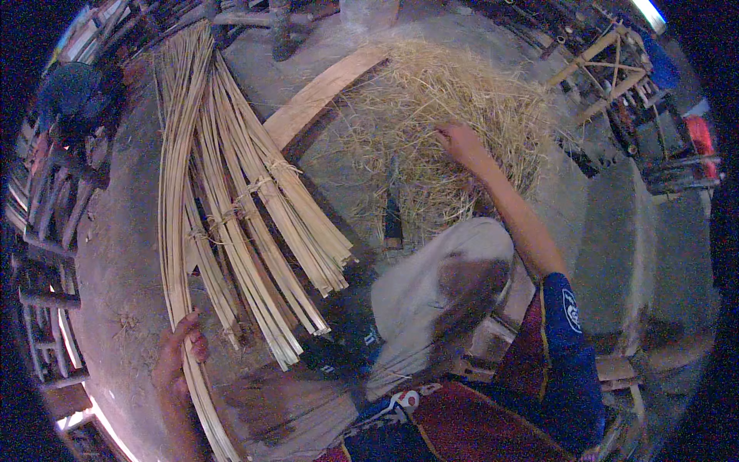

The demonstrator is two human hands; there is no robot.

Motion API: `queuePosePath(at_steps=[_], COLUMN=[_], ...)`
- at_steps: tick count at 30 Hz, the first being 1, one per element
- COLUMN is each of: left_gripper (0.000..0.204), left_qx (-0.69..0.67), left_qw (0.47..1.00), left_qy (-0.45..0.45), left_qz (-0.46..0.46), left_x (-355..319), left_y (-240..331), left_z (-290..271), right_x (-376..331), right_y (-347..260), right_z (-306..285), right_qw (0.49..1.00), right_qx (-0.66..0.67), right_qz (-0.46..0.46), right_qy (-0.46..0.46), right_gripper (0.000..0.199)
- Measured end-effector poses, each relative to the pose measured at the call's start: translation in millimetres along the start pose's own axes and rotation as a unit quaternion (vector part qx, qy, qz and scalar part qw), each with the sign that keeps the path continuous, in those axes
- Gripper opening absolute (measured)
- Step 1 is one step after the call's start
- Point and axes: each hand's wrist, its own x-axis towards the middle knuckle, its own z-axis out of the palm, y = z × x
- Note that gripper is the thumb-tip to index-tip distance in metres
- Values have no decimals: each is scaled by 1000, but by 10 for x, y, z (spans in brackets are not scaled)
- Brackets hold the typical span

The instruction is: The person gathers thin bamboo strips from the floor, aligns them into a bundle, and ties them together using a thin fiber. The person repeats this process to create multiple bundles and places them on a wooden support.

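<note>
My left hand [185, 343] is wrapped round a long bundle of thin, pale split-bamboo strips [175, 254] at the lower left. This bundle runs from beside my leg up toward the far left. To its right lie several more bundles of strips [265, 231], tied round the middle and fanned out on the ground. My right hand [459, 145] is out over a heap of dry, straw-coloured shavings [462, 85], its fingers drawn together at the heap. Anything between those fingers is too thin to make out. A dark-handled tool [393, 219] lies at the heap's near edge, partly covered.
A flat wooden plank [327, 91] lies between the strips and the shavings. My bent knee [446, 269] rises in the middle. At the far right stands a bamboo frame [608, 73]; wooden furniture [58, 192] and a dark cloth-covered shape [77, 96] line the left.
</note>
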Motion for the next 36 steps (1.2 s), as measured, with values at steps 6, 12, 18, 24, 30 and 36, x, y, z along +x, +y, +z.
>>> queuePosePath(at_steps=[6, 12, 18, 24, 30, 36], left_gripper=[15, 17, 24, 25, 25, 24], left_qx=[5, 4, -2, 18, -10, -2], left_qw=[1000, 999, 999, 998, 999, 1000], left_qy=[0, 11, 6, 41, 25, -12], left_qz=[-9, -35, -46, -35, -37, -25], left_x=[103, 120, 104, 16, -2, 78], left_y=[-43, -82, -79, 6, 64, -53], left_z=[-82, -179, -126, 29, 104, -140], right_x=[709, 661, 666, 502, -281, 309], right_y=[302, -119, -588, -1090, -1106, -1256], right_z=[753, 695, 192, 587, 1372, 706], right_qw=[988, 950, 990, 982, 860, 839], right_qx=[-72, -227, -64, 75, 80, 311], right_qz=[-139, -149, -95, -133, -106, 55], right_qy=[15, -152, -79, -108, -492, -442], right_gripper=[36, 35, 29, 30, 31, 34])
